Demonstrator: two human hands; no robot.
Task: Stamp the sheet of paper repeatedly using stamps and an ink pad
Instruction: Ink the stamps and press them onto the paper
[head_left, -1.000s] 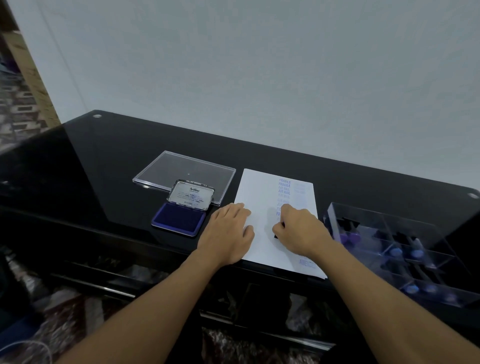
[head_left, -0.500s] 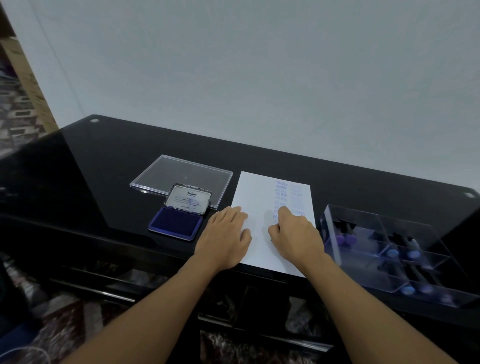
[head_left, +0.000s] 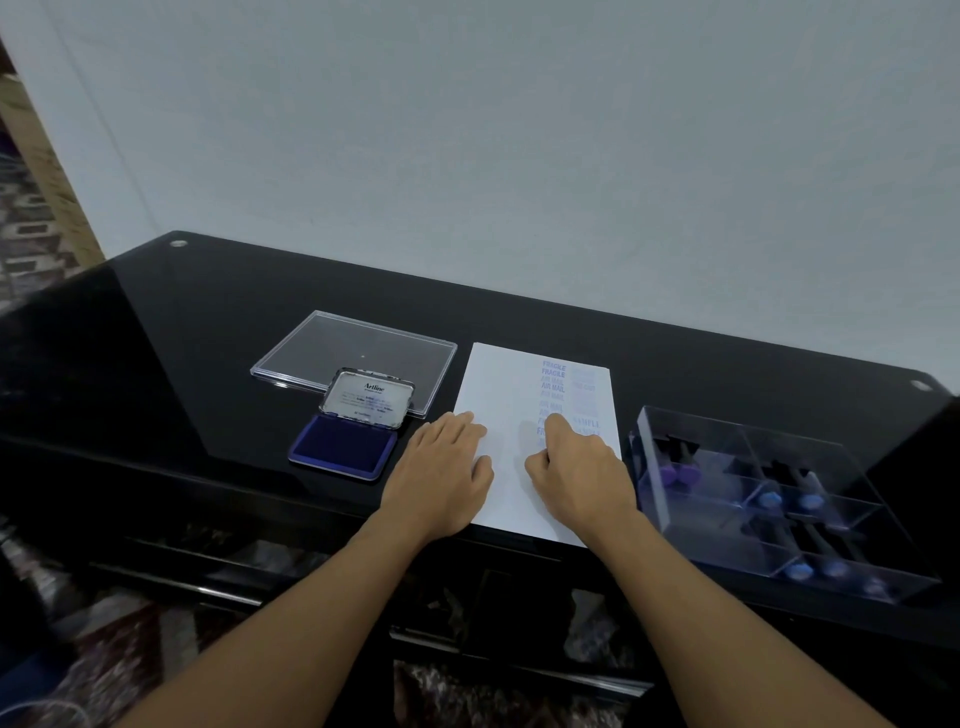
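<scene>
- Paper (head_left: 498, 395) lies on our black table (head_left: 208, 338), between the open ink pad (head_left: 343, 449) and a clear divided box (head_left: 727, 545); blue prints reading FRAGILE and AIR MAIL run down its right half.
- Our left hand (head_left: 441, 478) lies flat on the left edge of the paper, fingers straight and together.
- Our right hand (head_left: 576, 473) presses on the printed column, fingers curled; we cannot tell what they pinch.
- Stamps (head_left: 675, 474) with purple and blue tops lie in the box.
- A clear lid (head_left: 353, 353) sits just behind the ink pad.
</scene>
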